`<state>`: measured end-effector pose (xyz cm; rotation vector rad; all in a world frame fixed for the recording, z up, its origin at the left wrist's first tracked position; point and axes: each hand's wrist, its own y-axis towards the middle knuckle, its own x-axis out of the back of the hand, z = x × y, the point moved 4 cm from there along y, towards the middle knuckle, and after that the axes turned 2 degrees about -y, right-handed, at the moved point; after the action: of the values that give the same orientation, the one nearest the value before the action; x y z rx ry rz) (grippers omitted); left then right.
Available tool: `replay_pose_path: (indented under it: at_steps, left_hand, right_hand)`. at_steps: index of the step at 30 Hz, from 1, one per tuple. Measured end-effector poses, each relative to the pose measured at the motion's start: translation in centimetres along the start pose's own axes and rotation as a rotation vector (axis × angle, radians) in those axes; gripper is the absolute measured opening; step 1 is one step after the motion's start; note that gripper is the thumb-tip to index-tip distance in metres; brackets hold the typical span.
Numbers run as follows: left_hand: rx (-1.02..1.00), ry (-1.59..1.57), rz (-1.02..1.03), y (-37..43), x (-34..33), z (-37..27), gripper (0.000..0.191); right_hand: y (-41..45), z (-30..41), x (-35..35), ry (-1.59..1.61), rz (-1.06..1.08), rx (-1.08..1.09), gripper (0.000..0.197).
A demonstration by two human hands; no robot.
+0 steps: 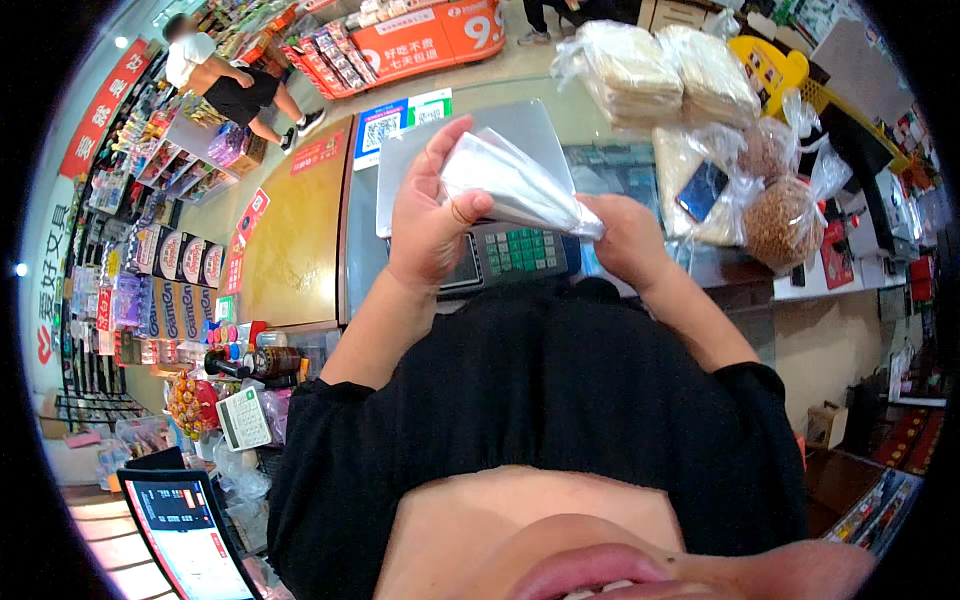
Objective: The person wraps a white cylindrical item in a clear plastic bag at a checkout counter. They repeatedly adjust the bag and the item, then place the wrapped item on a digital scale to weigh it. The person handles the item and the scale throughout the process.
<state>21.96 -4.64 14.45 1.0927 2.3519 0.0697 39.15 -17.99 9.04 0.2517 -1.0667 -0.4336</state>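
A folded clear plastic bag with something flat and white in it spans the space between my hands. My left hand holds its wide end, thumb in front and fingers behind. At the narrow end, my right hand grips the gathered plastic. Both hands are above a weighing scale with a flat metal pan and green keys. To the right on the glass counter lie clear bags of flat pale sheets, a dark phone on one such bag, and tied bags of brown granules.
Printed code cards stand behind the scale. A wooden counter adjoins on the left, with a calculator and a monitor lower down. A person stands by the shelves at upper left. A yellow basket is at upper right.
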Motion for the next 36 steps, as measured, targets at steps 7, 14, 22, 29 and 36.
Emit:
replay_pose_path:
  at_steps: [7, 14, 22, 29, 36]
  left_hand:
    - [0.095, 0.164, 0.062, 0.2, 1.3, 1.5, 0.075]
    - [0.153, 0.350, 0.046, 0.1, 0.7, 1.1, 0.068]
    - [0.096, 0.856, 0.232, 0.7, 1.4, 1.5, 0.042]
    - [0.161, 1.029, 0.220, 0.6, 2.4, 2.1, 0.019]
    - [-0.237, 1.304, 0.608, -0.5, -2.2, 2.6, 0.044]
  right_hand:
    - [-0.5, -0.8, 1.2, -0.152, 0.045, 0.077, 0.031]
    - [-0.9, -1.2, 1.9, -0.214, 0.107, 0.073, 0.030]
    - [-1.3, -1.6, 1.3, -0.288, 0.161, 0.073, 0.028]
    - [-1.5, -2.0, 0.6, -0.397, 0.292, 0.045, 0.021]
    - [-0.9, -1.3, -0.3, -0.347, 0.421, -0.076, 0.017]
